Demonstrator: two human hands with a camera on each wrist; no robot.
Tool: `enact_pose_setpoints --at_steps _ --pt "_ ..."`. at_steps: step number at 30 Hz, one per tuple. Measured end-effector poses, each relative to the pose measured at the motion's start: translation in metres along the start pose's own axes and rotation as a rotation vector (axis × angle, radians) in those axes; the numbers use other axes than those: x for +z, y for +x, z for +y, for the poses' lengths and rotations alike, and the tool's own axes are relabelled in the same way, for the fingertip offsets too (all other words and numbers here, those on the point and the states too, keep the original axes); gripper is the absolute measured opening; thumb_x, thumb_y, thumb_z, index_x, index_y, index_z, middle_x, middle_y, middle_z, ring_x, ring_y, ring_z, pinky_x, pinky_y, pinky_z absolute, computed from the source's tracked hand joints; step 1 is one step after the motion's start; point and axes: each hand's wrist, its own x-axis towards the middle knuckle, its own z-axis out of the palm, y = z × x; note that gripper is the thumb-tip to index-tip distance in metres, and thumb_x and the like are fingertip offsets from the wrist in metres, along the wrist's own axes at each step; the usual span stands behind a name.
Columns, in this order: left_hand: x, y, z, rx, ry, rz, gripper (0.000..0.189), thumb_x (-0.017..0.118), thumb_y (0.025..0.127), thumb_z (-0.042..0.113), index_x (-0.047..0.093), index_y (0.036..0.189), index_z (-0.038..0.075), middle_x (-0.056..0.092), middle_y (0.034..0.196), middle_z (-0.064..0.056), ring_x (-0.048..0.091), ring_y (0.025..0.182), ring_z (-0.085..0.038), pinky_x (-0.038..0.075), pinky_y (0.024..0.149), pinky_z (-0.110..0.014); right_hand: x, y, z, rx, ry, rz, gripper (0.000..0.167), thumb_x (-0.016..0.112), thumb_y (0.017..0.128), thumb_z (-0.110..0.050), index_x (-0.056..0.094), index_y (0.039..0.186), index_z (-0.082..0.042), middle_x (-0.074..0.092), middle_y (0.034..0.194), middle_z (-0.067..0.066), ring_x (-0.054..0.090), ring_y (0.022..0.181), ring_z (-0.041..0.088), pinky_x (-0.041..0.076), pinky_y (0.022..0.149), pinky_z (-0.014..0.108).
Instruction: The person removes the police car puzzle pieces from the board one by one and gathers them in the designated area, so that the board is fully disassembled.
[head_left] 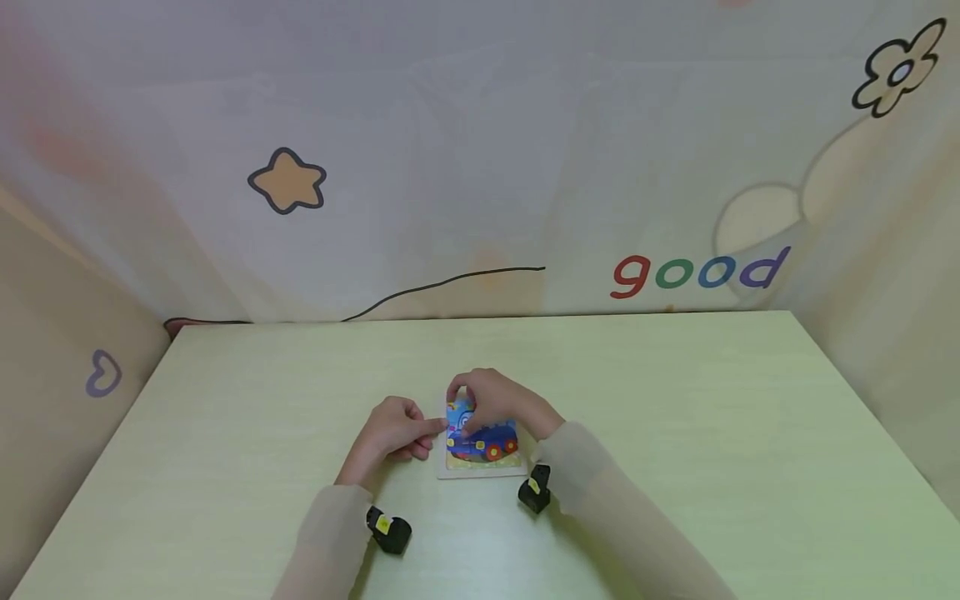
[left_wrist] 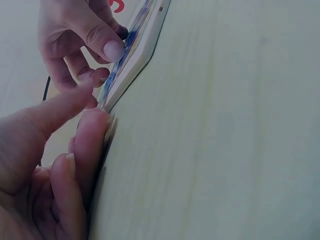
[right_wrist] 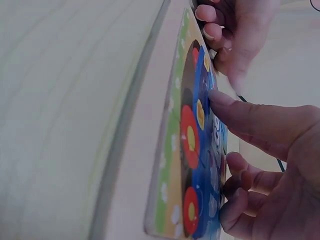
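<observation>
A small jigsaw puzzle (head_left: 483, 454) shows a blue vehicle with red and yellow wheels, set in a pale frame (head_left: 480, 476). At its left edge, my left hand (head_left: 401, 429) pinches the frame with thumb and a finger; its other fingers curl underneath. My right hand (head_left: 491, 400) arches over the upper part, covering some of the picture. Its thumb (right_wrist: 225, 100) presses on the picture, while curled fingers (right_wrist: 237, 210) reach the far side. In the left wrist view, both hands meet near one corner of the puzzle (left_wrist: 132, 45).
The puzzle lies on a pale wood-grain table (head_left: 675, 433). A printed cloth (head_left: 480, 167) with a star, a flower and the word "good" hangs behind it. Black wrist cameras (head_left: 390, 531) sit at both sleeves.
</observation>
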Motion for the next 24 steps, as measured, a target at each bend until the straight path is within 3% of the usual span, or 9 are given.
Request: enact_pose_setpoints --at_steps 9,13,24 --pt "-0.0028 -0.0017 0.0029 0.002 0.001 -0.046 0.034 0.075 0.074 0.030 0.051 0.071 0.007 0.061 0.056 -0.004 0.057 0.045 -0.010 0.039 0.042 -0.020 0.0035 0.0038 -0.0037 0.027 0.037 -0.004 0.033 0.079 0.069 -0.010 0.062 0.097 -0.008 0.058 0.089 0.003 0.050 0.077 0.016 0.043 0.073 0.029" --pt "-0.0044 -0.0041 0.0043 0.013 0.050 -0.069 0.033 0.078 0.071 0.025 0.051 0.075 0.007 0.060 0.056 -0.005 0.055 0.045 -0.011 0.038 0.043 -0.021 0.0054 0.0054 -0.0063 0.047 0.031 -0.001 0.030 0.079 0.069 -0.010 0.062 0.093 -0.008 0.057 0.086 0.002 0.049 0.076 0.016 0.043 0.073 0.029" --pt "-0.0022 -0.0051 0.0038 0.039 0.078 -0.033 0.031 0.078 0.071 0.020 0.051 0.077 0.006 0.058 0.055 -0.005 0.056 0.045 -0.013 0.036 0.043 -0.022 0.0072 0.0035 -0.0054 0.042 0.020 0.020 0.029 0.078 0.071 -0.013 0.063 0.093 -0.005 0.057 0.088 0.003 0.049 0.081 0.015 0.043 0.079 0.030"
